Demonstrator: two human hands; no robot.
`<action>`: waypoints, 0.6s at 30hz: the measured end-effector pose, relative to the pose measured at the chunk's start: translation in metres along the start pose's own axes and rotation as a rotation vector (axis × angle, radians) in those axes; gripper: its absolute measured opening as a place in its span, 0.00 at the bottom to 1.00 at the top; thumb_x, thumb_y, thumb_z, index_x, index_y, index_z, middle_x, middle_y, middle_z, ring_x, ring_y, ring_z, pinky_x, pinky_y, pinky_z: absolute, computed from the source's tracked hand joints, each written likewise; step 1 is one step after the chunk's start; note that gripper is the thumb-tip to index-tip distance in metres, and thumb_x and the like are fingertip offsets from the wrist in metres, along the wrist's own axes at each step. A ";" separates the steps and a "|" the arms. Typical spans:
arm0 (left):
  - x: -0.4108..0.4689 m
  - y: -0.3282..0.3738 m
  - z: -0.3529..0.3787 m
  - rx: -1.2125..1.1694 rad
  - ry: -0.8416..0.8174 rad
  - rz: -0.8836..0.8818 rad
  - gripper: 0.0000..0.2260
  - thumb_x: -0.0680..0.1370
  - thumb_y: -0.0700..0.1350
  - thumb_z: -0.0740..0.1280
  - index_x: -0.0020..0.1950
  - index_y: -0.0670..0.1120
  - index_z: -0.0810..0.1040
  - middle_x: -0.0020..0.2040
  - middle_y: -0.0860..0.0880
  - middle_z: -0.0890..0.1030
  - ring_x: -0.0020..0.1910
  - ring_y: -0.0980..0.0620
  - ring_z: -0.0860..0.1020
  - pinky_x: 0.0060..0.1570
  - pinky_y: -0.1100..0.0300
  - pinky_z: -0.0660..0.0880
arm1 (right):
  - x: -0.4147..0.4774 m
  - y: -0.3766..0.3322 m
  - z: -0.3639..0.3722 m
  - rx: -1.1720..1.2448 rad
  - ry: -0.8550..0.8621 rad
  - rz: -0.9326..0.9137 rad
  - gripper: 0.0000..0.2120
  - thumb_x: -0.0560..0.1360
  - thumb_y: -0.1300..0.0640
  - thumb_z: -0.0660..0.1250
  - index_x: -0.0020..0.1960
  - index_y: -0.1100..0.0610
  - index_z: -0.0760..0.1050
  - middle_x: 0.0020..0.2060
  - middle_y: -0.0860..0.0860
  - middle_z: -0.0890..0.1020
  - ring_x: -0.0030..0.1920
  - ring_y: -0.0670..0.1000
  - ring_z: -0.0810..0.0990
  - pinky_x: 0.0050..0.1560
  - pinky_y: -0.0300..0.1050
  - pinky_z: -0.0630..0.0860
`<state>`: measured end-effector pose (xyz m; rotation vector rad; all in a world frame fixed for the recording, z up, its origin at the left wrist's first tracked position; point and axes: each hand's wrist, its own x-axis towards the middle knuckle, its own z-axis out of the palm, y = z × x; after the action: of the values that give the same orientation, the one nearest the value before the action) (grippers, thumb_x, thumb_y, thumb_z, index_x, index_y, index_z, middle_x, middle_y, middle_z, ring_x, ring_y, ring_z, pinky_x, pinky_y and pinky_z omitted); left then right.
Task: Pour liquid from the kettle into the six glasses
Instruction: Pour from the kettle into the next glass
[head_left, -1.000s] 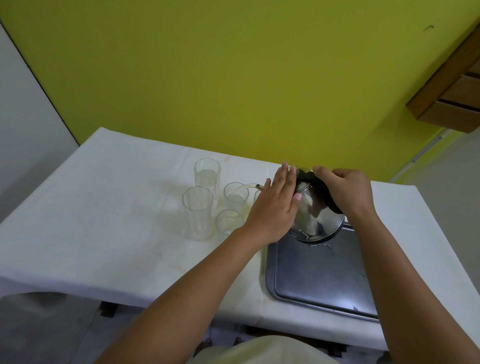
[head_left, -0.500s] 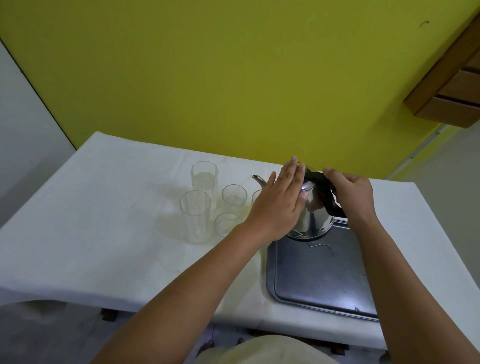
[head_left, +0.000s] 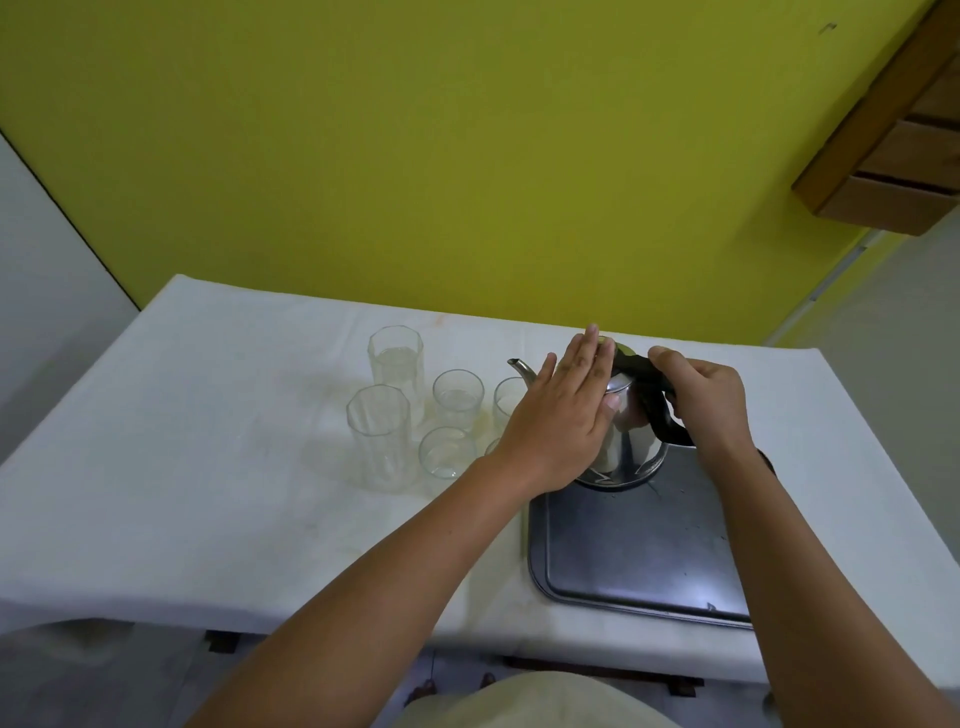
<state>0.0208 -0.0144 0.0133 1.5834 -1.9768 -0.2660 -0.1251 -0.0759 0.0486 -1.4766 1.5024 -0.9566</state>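
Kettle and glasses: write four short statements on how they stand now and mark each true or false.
1. The kettle sits upright on the tray. True.
2. The right hand holds a glass. False: it grips the kettle's black handle.
3. The left hand lies flat against the kettle's body and lid. True.
4. The tall glasses stand on the tray. False: they stand on the white cloth, left of the tray.

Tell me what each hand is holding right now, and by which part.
The right hand grips the steel kettle by its black handle. The left hand grasps nothing; it lies flat, fingers extended, against the kettle's lid and side.
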 end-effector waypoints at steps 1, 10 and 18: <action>0.000 0.001 0.002 -0.008 -0.005 -0.004 0.24 0.82 0.47 0.50 0.76 0.42 0.48 0.78 0.44 0.45 0.76 0.49 0.45 0.73 0.51 0.45 | 0.000 0.001 -0.002 -0.022 -0.002 0.003 0.18 0.73 0.48 0.68 0.35 0.62 0.72 0.29 0.56 0.66 0.30 0.52 0.63 0.27 0.42 0.60; -0.006 0.011 0.031 -0.164 -0.028 -0.102 0.25 0.83 0.49 0.48 0.76 0.44 0.43 0.77 0.45 0.42 0.76 0.51 0.42 0.73 0.55 0.41 | 0.007 0.002 -0.020 -0.368 0.027 -0.106 0.30 0.70 0.41 0.67 0.33 0.71 0.70 0.24 0.57 0.66 0.28 0.54 0.64 0.33 0.46 0.62; -0.007 0.012 0.042 -0.225 -0.006 -0.135 0.25 0.82 0.50 0.47 0.76 0.45 0.42 0.77 0.47 0.42 0.76 0.53 0.41 0.72 0.58 0.39 | 0.008 -0.001 -0.023 -0.471 0.006 -0.139 0.27 0.72 0.43 0.68 0.25 0.61 0.65 0.15 0.49 0.63 0.26 0.53 0.63 0.29 0.45 0.59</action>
<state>-0.0121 -0.0131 -0.0169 1.5711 -1.7773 -0.5284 -0.1463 -0.0848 0.0580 -1.9302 1.7254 -0.7111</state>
